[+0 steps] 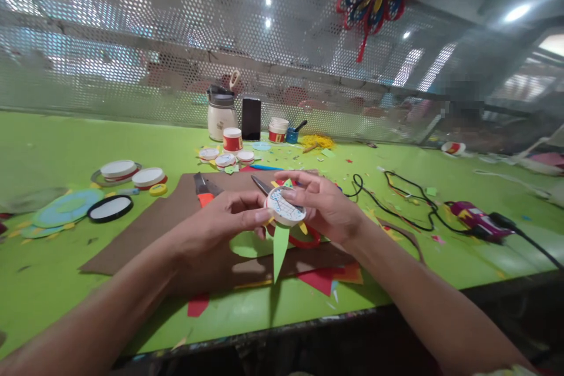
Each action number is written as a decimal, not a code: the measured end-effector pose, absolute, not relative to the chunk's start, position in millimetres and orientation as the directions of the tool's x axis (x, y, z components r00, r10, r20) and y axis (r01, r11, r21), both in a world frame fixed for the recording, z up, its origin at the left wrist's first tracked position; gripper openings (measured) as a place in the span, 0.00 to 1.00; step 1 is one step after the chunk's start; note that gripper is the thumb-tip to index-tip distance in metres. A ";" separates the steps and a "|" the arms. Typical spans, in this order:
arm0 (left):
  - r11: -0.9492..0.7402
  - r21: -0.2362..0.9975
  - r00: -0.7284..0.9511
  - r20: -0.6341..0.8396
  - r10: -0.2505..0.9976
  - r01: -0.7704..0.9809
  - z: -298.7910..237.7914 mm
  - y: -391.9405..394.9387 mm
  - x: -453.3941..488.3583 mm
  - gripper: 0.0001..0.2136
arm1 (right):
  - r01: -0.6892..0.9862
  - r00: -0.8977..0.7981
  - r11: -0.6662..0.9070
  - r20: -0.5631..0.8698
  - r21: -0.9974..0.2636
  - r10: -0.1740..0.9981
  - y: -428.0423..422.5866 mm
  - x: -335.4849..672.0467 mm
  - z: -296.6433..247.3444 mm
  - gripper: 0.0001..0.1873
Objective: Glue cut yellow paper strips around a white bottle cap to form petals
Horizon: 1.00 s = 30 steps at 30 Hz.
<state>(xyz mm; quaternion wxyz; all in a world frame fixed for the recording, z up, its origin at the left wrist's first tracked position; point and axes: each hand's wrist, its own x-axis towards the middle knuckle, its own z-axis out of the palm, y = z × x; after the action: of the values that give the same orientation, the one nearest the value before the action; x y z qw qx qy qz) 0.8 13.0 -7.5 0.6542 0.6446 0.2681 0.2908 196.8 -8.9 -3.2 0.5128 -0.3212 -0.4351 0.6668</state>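
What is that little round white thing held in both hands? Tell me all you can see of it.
It is a round white lid, plastic by the look, its flat face marked with thin blue and red lines. A long green paper point hangs from under it, and small yellow tips stick out at its rim. It is held tilted above a brown sheet, the left hand pinching its left edge and the right hand gripping its top and right.

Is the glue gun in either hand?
No, the glue gun lies on the table; the left hand and right hand hold the white lid.
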 end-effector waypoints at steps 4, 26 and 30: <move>0.206 0.960 0.687 -0.021 0.727 -0.189 -8.3 11.6 2.4 0.16 | -0.411 -0.241 -0.083 0.020 -0.908 0.970 -5.3 197.6 -5.5 0.20; 0.143 0.989 0.632 -0.082 0.771 -0.046 -0.3 12.9 5.1 0.13 | -0.204 -0.078 0.118 0.136 -0.972 0.988 0.7 195.5 -15.6 0.18; 0.083 0.993 0.558 -0.019 0.830 -0.089 -5.7 19.2 2.5 0.13 | -0.179 -0.105 0.140 0.160 -0.974 0.981 3.0 195.3 -17.5 0.17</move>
<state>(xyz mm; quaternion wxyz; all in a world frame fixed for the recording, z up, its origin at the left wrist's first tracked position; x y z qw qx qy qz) 2.5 19.2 -5.7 0.6636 0.5819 0.3181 0.3462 195.3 3.0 -17.5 0.5469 -0.3854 -0.5204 0.5306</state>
